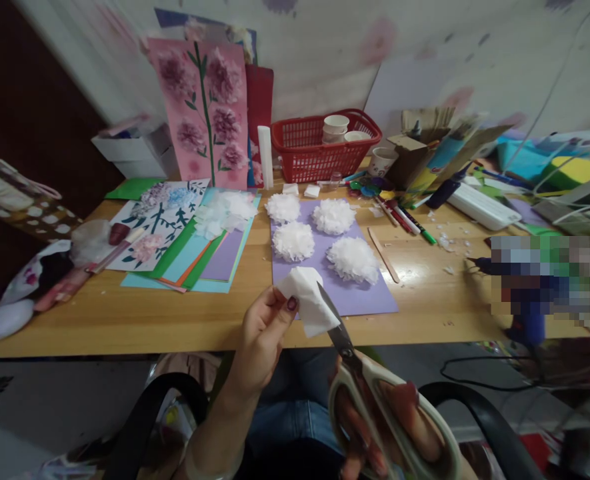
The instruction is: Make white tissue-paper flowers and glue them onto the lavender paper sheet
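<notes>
My left hand (265, 333) pinches a folded piece of white tissue paper (305, 300) between thumb and fingers, above the table's front edge. My right hand (389, 427) has its fingers through the pale handles of a pair of scissors (345, 347). Their blades meet the right edge of the tissue paper, and part of a blade is hidden behind it. Just beyond lies a purple sheet (325, 293) bearing several white ruffled paper flowers, such as the near right one (353, 260).
Left are coloured papers (219, 257) with loose white tissue (225, 212) and a flower painting (155, 227). A red basket (299, 157) with cups stands behind. Rightward lie a wooden stick (383, 256), markers (405, 217) and a blue glue gun (527, 320) with its cable.
</notes>
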Demonstrator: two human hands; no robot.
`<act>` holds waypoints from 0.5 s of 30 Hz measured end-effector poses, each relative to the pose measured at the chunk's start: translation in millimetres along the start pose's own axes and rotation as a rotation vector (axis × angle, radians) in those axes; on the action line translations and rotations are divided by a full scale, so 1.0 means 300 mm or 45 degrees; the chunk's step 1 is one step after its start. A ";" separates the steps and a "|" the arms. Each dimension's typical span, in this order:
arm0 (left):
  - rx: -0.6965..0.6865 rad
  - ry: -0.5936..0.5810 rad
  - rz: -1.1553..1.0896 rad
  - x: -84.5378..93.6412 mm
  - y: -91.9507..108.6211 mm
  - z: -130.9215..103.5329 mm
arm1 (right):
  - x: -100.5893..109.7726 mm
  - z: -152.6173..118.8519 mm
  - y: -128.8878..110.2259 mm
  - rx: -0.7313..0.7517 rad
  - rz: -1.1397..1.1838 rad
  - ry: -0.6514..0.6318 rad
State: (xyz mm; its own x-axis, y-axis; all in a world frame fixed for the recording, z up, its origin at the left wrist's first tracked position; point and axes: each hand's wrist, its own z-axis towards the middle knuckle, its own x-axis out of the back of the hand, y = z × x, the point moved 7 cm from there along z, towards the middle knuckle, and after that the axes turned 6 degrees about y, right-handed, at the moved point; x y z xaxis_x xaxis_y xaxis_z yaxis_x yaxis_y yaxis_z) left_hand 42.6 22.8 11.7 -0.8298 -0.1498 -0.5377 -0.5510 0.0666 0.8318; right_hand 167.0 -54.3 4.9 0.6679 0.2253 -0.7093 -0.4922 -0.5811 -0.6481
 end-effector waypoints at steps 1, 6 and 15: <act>0.001 -0.029 0.035 -0.001 0.000 0.000 | -0.004 0.000 -0.010 0.024 0.008 -0.018; 0.050 -0.211 0.160 -0.014 -0.012 -0.011 | -0.039 0.013 -0.059 0.141 -0.054 -0.125; 0.102 -0.364 0.151 -0.048 -0.048 -0.034 | -0.003 0.031 -0.029 0.080 -0.185 -0.008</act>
State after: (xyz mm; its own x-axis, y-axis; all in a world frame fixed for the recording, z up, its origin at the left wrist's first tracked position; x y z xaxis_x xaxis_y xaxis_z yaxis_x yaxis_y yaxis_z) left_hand 63.5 13.9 8.8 -0.8737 0.1465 -0.4639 -0.4447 0.1464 0.8836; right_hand 165.4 -42.2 8.6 0.7313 0.3083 -0.6084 -0.4250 -0.4917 -0.7600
